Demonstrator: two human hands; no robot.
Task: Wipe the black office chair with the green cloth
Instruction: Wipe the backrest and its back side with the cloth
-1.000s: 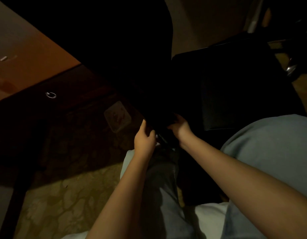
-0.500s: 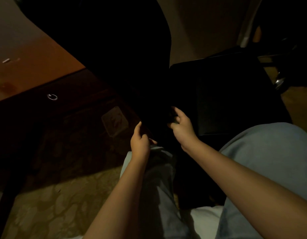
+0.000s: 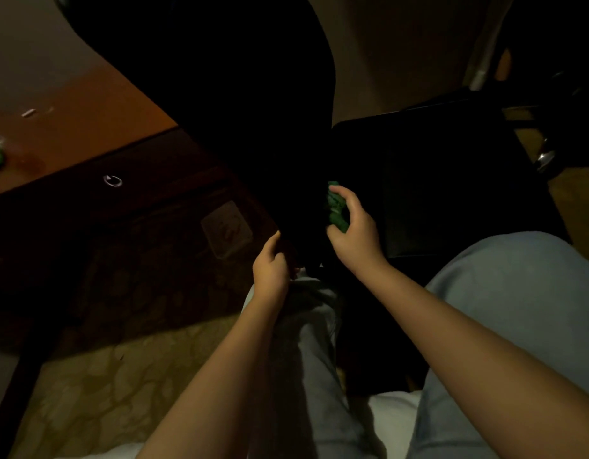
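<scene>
I am watching the chair's backrest (image 3: 236, 111) standing at centre, with its seat (image 3: 452, 180) lying to the right. The tabletop (image 3: 87, 120) is sitting far left. The right grip (image 3: 356, 233) is holding the cloth (image 3: 336, 207) between backrest and seat. The left grip (image 3: 269, 270) is gripping the backrest's near edge.

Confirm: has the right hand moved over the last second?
Yes. Measured against the desk's ring pull, the right hand has slid up the back edge of the black office chair, away from the person, gripping the green cloth.

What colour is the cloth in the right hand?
Green. The cloth shows in the head view, gripped by the right hand.
</scene>
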